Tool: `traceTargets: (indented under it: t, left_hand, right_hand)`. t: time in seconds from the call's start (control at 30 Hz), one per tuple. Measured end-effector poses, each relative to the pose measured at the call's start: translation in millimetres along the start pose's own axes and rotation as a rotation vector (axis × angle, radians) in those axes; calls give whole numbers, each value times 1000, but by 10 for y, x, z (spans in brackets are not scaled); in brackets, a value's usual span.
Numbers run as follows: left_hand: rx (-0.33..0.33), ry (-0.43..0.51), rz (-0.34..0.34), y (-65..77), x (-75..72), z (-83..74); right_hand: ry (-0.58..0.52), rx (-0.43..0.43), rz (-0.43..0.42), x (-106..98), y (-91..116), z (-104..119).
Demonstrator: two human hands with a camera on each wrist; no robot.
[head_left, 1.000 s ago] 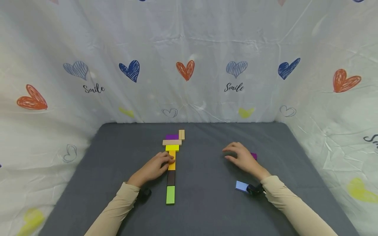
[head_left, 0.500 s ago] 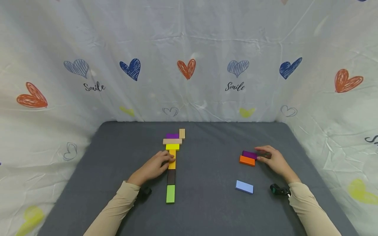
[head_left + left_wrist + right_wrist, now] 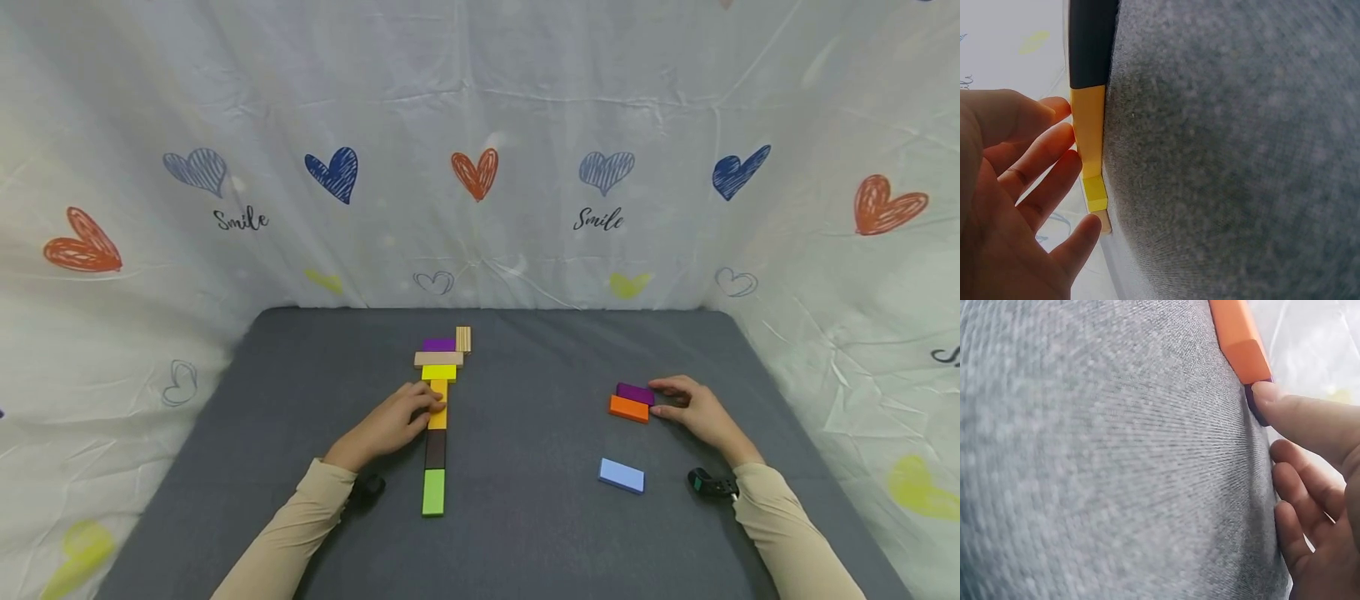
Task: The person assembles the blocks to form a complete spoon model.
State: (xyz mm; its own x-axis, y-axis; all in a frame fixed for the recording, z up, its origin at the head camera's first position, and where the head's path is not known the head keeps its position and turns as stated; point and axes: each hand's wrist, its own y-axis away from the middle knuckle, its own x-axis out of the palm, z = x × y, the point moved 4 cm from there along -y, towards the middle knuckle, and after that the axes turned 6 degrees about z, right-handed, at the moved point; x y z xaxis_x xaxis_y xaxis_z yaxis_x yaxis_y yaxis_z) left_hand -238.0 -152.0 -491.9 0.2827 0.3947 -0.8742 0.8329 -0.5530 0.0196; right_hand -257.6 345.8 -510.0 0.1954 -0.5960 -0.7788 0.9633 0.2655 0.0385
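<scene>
Moved rightward since a second ago with the right hand (image 3: 705, 417), now touching by thumb the end of the purple block (image 3: 634, 393), lying on the gray counter (image 3: 525, 500) beside the orange block (image 3: 628, 408); cannot tell whether pinching. With the left hand (image 3: 386, 429), resting relaxed, without grasping, against the amber block (image 3: 438, 420).

Curtained-off workspace, room type unclear: grey-covered table (image 3: 525, 517), white heart-and-"Smile" drapes (image 3: 525, 67) around three sides.

fingers (image 3: 1300, 497) at purple block (image 3: 1256, 409) beside orange block (image 3: 1241, 347) on grey cloth (image 3: 1104, 456)
</scene>
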Motion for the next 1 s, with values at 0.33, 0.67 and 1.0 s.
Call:
traceTargets:
  t: [0.33, 0.67, 1.0]
  left_hand:
    - [-2, 5, -1, 3, -10, -2]
    - [5, -7, -5, 0, -9, -3]
    - [12, -2, -10, 5, -16, -1]
  right_hand:
    - [17, -10, -26, 10, -22, -17]
    - [33, -1, -39, 26, -38, -21]
    - [33, 7, -53, 6, -43, 18]
